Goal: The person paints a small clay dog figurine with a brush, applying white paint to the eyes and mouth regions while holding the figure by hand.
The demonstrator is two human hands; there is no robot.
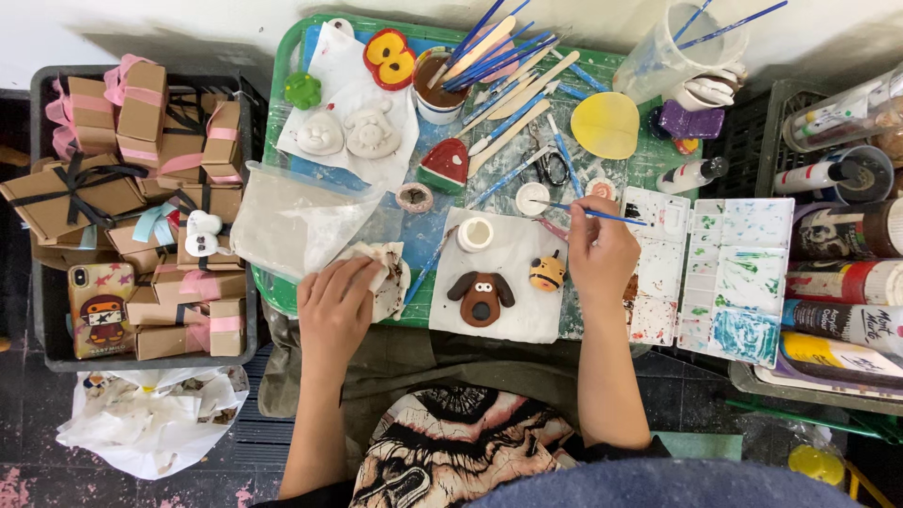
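Taking the brown dog figure (481,297) on its white sheet as the landmark, a crate (42,85) of small cardboard gift boxes (141,103) tied with pink and black ribbon sits far to its left, with a phone in a cartoon case (102,309) lying among them. Nearer the dog on that side, the left hand (334,315) lies palm down with fingers curled on a stained white rag (386,273), pressing it onto the edge of the green counter (282,56). A clear plastic bag (292,216) lies just above that hand. Up and left of the dog, two unpainted white figures (348,132) rest on paper, and a red watermelon slice piece (445,166) lies almost straight above it. A small white paint pot (475,233) stands just above the dog, and a small yellow striped figure (546,273) sits just to its right. Right of that, the right hand (602,254) is closed around a thin blue paintbrush (588,213), whose bristle end points left, above the white sheet. Further right lie white paint palettes (738,273) smeared with green and blue, then paint bottles (847,282) on their sides.
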